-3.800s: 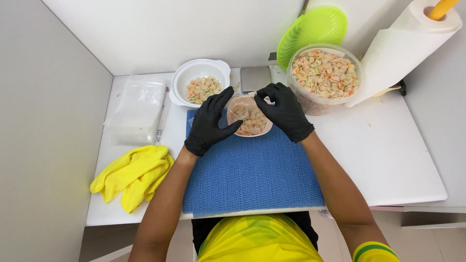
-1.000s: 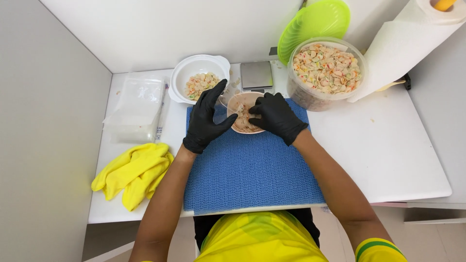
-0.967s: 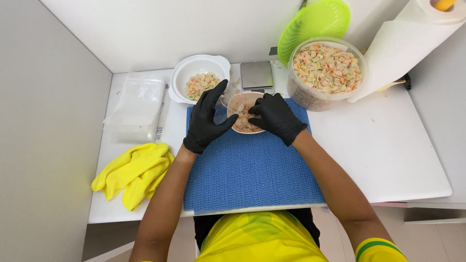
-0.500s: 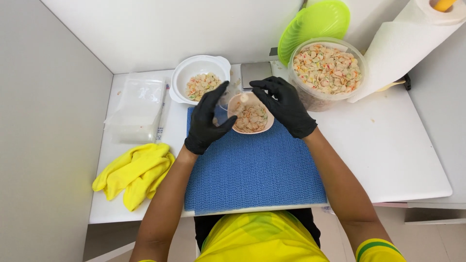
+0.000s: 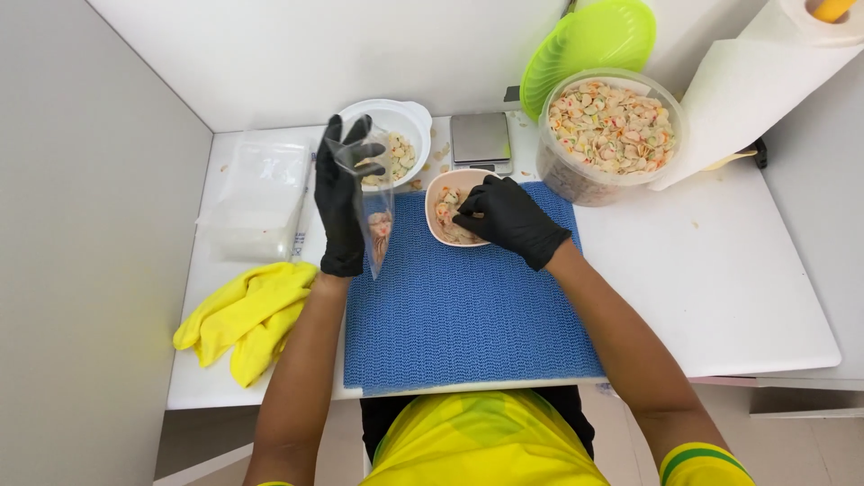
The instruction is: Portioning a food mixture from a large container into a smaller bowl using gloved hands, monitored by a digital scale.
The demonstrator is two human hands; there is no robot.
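Nearest to me I note the blue textured mat (image 5: 468, 306) lying flat on the white counter (image 5: 747, 297), with a pair of yellow rubber gloves (image 5: 243, 315) heaped at the counter's left front edge, just beside the mat. Both of my hands wear black gloves. My left hand (image 5: 340, 207) is raised over the mat's left far corner, its fingers (image 5: 355, 148) closed on the open top of a clear cone-shaped plastic bag (image 5: 376, 216); the bag hangs point down and holds a small amount of pale pieces near its tip. My right hand (image 5: 508, 216) rests at the near rim of a small pink bowl (image 5: 450, 211), which stands on the far edge of the mat; its fingers are curled narrow inside the bowl, pinched at the pale, orange-flecked pieces there, though I cannot tell exactly how many they hold. To the left lies a stack of clear plastic bags (image 5: 256, 193). Farther back I see 1 white bowl (image 5: 400, 135) with similar pieces, partly behind the left hand, a small grey scale (image 5: 480, 139) beside it, and a large clear tub (image 5: 612, 135) full of the same mixed pieces. A green lid (image 5: 589, 40) leans on the wall behind the tub, and a paper towel roll (image 5: 765, 76) stands at far right.
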